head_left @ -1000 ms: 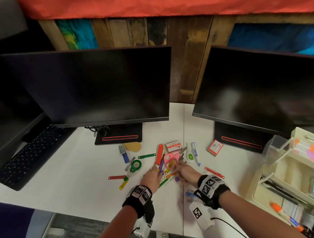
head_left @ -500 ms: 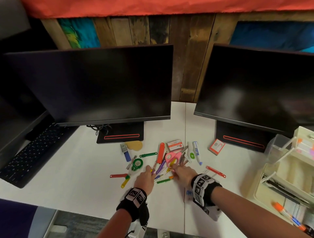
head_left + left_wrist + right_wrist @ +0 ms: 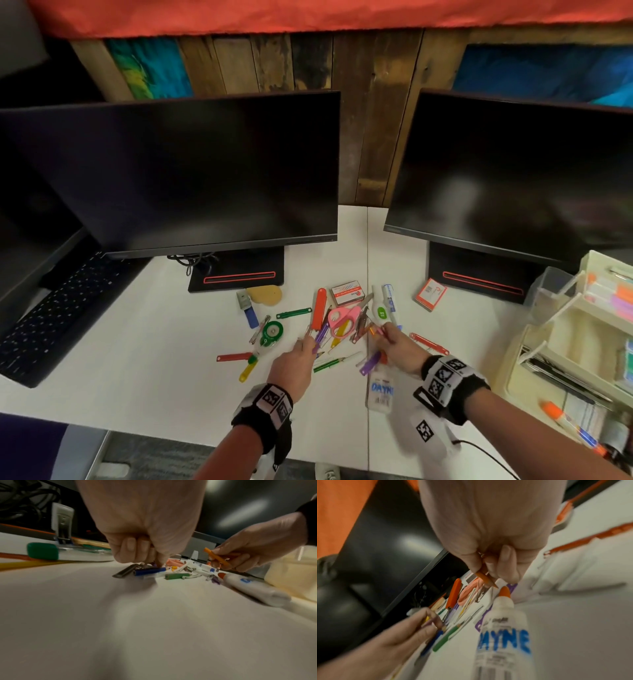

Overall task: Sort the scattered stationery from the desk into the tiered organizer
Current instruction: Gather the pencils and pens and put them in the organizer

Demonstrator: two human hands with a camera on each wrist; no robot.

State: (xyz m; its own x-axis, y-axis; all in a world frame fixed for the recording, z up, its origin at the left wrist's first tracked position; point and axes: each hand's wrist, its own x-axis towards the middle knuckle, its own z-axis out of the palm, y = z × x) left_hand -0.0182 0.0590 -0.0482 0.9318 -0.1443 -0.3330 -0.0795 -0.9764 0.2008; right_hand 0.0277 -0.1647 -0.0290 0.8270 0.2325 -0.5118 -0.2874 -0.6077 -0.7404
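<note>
Head view: stationery pile [image 3: 342,329] on desk [image 3: 137,342], organizer [image 3: 561,342] well right of it. Left hand [image 3: 294,363] pinches something purple from the pile.
Right wrist view: right hand [image 3: 489,536] grips orange pencil [image 3: 485,579], likely gathering before the trip to the organizer.

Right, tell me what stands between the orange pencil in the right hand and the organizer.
Nothing visible. The right hand holds the orange pencil above the desk, and the organizer stands open further right.
</note>
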